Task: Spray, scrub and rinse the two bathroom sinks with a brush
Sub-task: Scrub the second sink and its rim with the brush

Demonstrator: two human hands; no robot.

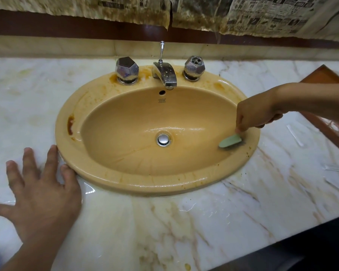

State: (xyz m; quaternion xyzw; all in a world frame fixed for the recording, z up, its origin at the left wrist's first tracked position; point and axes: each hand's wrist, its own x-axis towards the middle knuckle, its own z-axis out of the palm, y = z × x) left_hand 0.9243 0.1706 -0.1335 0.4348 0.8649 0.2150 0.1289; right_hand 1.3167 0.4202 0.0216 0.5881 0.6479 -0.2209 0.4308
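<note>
A tan oval sink (98, 177) is set into a marble counter, with brown stains on its left rim and around the left tap. My right hand (256, 112) grips a pale green brush (230, 141), whose head presses on the sink's right inner edge. My left hand (37, 184) lies flat on the counter with fingers spread, its fingertips touching the sink's left front rim. A chrome drain plug (163, 139) sits shut at the bottom of the wet basin.
A chrome spout (165, 74) with a lift rod stands between two faceted chrome knobs (126, 69) (194, 67). The wet marble counter (243, 202) ends in a front edge at lower right. A wooden frame (325, 79) sits at right. Stained newspaper (262, 14) covers the wall above.
</note>
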